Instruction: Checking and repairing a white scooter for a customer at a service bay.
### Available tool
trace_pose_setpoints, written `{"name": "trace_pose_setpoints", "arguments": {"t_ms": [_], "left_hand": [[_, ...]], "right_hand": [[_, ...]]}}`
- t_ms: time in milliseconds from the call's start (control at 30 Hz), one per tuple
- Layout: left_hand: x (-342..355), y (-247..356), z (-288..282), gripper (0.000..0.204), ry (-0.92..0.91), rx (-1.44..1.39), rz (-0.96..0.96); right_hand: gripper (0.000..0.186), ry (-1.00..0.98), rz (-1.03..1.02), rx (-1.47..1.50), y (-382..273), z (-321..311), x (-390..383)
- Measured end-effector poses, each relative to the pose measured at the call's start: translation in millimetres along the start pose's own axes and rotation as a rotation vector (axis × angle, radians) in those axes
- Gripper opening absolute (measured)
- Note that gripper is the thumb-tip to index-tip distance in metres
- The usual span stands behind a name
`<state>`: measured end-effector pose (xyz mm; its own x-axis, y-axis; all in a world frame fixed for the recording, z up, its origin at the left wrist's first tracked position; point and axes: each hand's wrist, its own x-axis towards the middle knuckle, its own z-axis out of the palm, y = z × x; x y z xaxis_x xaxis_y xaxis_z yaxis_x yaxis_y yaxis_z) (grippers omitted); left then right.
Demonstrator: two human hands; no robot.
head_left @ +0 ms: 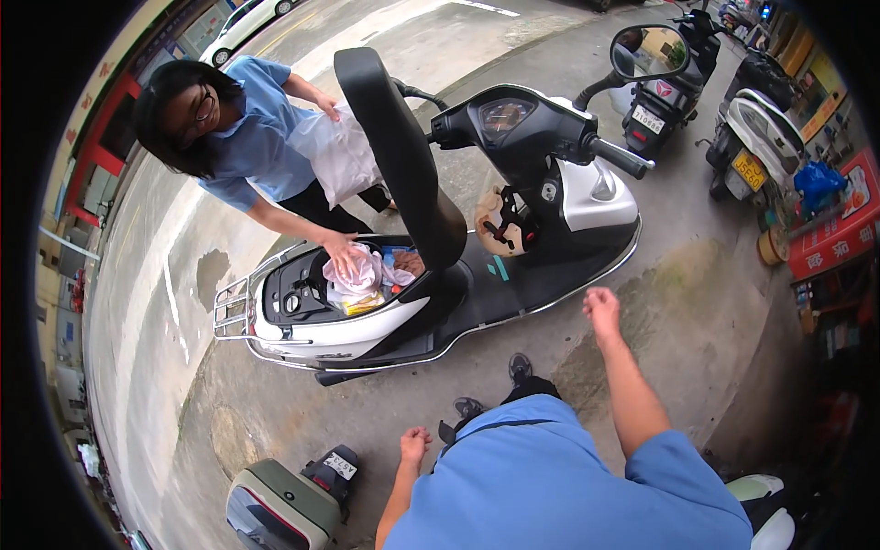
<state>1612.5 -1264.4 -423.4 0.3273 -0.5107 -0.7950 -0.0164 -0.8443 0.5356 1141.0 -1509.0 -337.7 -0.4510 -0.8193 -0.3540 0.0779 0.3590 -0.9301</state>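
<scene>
Both my hands are apart from everything around them. My left hand (415,445) hangs low beside my body, fingers curled, with nothing visible in it. Held out to the right, my right hand (602,310) is loosely closed above the ground, near the footboard of a white and black scooter (367,337). Its black seat (390,137) is tipped up over the storage compartment. Across from me, a person in a blue shirt (275,137) holds a white plastic bag (336,158) and presses a hand on a pale pink plastic bag (359,277) inside the compartment.
A beige helmet (500,225) sits on the scooter's footboard. Behind me on the left stands a scooter with a green-grey box (280,504). More scooters (761,137) are parked at the right, by a red sign (839,229). A white car (243,27) is far off.
</scene>
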Motion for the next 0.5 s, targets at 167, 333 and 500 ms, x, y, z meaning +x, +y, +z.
{"name": "trace_pose_setpoints", "arguments": {"t_ms": [167,333,500], "left_hand": [[0.0,5.8,3.9,0.024,-0.009,0.047,0.011],[6.6,-5.1,5.9,0.024,-0.019,0.010,-0.030],[3.6,-4.2,12.9,0.023,0.000,-0.002,-0.022]], "right_hand": [[0.013,0.387,-0.801,-0.278,-194.1,0.4,36.7],[0.019,0.398,-1.064,-0.799,-279.1,8.9,79.6],[0.035,0.102,-0.520,-1.432,-293.6,32.5,94.5]]}}
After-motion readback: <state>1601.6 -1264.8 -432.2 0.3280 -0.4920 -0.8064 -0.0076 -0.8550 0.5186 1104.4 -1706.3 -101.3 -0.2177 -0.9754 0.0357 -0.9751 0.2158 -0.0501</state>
